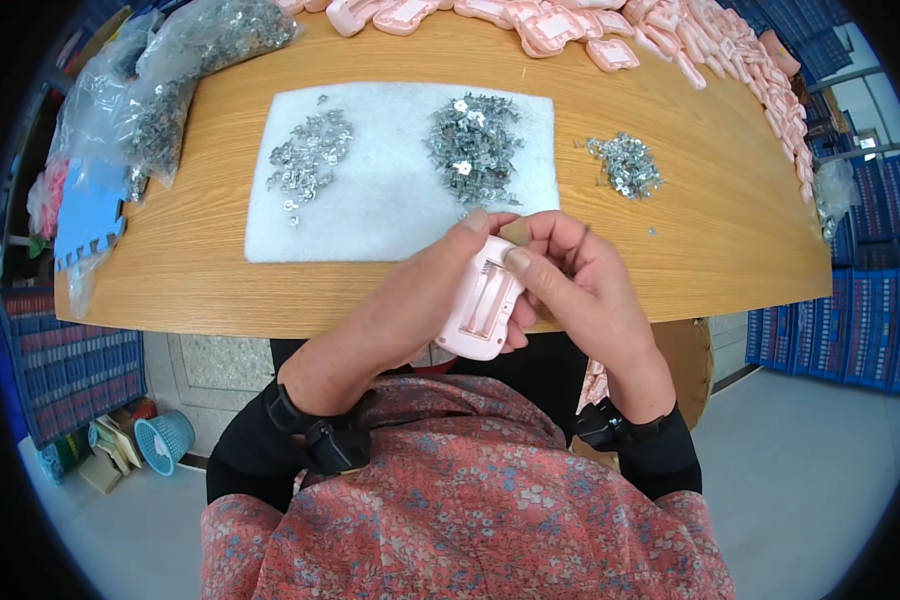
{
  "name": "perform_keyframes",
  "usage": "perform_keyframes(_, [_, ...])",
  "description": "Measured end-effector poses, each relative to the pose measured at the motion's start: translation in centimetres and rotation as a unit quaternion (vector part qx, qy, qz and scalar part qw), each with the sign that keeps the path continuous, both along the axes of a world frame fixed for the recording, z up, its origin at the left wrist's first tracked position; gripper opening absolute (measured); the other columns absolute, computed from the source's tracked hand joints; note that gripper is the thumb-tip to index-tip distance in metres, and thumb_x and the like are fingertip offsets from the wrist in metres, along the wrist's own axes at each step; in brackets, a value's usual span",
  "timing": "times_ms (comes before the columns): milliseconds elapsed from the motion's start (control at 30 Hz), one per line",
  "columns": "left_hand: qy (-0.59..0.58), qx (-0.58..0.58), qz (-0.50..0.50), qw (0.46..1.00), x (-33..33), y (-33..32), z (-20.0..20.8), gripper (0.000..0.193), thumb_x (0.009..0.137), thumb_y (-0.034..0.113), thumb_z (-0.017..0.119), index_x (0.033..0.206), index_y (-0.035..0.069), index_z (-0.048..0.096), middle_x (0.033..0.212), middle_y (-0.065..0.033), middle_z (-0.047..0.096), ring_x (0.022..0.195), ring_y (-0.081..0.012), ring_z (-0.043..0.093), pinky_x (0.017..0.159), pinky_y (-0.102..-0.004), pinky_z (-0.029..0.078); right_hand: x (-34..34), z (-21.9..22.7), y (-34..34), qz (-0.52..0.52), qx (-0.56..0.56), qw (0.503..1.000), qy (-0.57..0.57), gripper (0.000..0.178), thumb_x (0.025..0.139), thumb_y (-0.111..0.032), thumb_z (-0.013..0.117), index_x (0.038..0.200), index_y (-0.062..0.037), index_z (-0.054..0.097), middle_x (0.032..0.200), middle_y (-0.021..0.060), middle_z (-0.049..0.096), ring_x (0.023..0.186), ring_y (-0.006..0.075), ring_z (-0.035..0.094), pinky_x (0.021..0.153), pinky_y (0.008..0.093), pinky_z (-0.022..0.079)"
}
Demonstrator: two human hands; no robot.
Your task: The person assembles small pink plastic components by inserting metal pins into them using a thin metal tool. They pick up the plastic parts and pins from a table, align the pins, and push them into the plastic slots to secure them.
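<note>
Casing (467, 340), pale pink, is sitting between the two hands just over the near edge of the surface (370, 295), its long open slot facing up and its underside staying out of sight. Left hand (432, 278) is clamping its grip around the casing from the left; most of its fingers are hiding behind, with some tips showing at the lower right side. Right hand (588, 280) is laying its thumb on the casing's upper right edge while its other fingers are curling behind the top end; whether that grip is closing on the casing or on a small part, I cannot tell. Something tan is showing between the fingertips, too covered to make out.

Beyond, a white mat (390, 165) is carrying a loose left heap (312, 155) and a denser heap (482, 165) of metal bits, single pieces blurring together. Another heap (627, 165) is lying right of the mat. Pink parts (550, 32) are crowding the far edge, the frame cutting some off. Cloudy bags (160, 95) are partly veiling their metal contents.
</note>
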State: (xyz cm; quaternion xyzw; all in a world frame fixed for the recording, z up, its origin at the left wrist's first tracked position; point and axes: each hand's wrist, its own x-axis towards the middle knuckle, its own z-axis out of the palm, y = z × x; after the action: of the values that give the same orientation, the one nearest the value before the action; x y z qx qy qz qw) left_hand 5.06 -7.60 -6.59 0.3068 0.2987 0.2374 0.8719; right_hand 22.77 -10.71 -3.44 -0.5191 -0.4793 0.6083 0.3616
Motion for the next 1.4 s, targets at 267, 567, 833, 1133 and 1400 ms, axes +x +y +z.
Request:
perform_keyframes(267, [0.099,0.160,0.033,0.982,-1.1,-0.6,-0.5,0.037,0.104,0.019,0.042,0.138,0.002,0.044,0.114,-0.0070,0.062,0.101,-0.0115,0.061,0.085,-0.0255,0.052,0.9,-0.6,0.2,-0.005,0.034,0.999,-0.029,0.022,0.094,-0.011,0.066,0.110,0.0022,0.060,0.087,-0.0010,0.063,0.077,0.0027,0.055,0.067,0.0185,0.046])
perform_keyframes(567, [0.246,0.400,-0.027,0.883,-1.1,-0.7,1.2,0.036,0.098,0.005,0.042,0.133,0.001,0.050,0.104,-0.0078,0.066,0.092,-0.0129,0.065,0.080,-0.0274,0.053,1.5,-0.5,-0.4,0.015,0.042,0.997,-0.067,0.023,0.090,-0.008,0.069,0.109,0.0020,0.060,0.086,-0.0036,0.059,0.074,0.0018,0.051,0.065,0.0185,0.044])
perform_keyframes(833, [0.085,0.174,0.075,0.978,-1.1,-0.4,-0.4,0.035,0.102,0.020,0.038,0.132,0.005,0.050,0.076,-0.0033,0.053,0.060,-0.0129,0.052,0.056,-0.0285,0.046,0.6,-0.7,-1.0,-0.107,0.090,0.990,0.031,0.020,0.095,-0.007,0.062,0.114,0.0014,0.061,0.080,-0.0051,0.057,0.069,0.0015,0.049,0.062,0.0194,0.043])
perform_keyframes(1133, [-0.016,-0.013,0.092,0.996,-1.1,-0.3,0.6,0.044,0.103,0.038,0.047,0.132,0.005,0.049,0.075,-0.0027,0.050,0.055,-0.0130,0.045,0.051,-0.0290,0.039,-1.4,-3.7,-1.7,-0.049,0.291,0.948,-0.121,0.029,0.089,-0.001,0.059,0.118,-0.0032,0.063,0.078,0.0088,0.060,0.064,0.0167,0.057,0.059,0.0280,0.046])
perform_keyframes(1400, [-0.045,-0.037,0.061,0.996,-1.2,-0.3,-0.2,0.046,0.103,0.040,0.049,0.131,0.003,0.048,0.076,-0.0018,0.051,0.063,-0.0131,0.050,0.056,-0.0284,0.043,-0.5,-3.0,-1.2,0.033,0.491,0.801,-0.340,0.041,0.072,-0.011,0.074,0.112,-0.0081,0.066,0.075,0.0049,0.056,0.065,0.0248,0.059,0.055,0.0368,0.047])
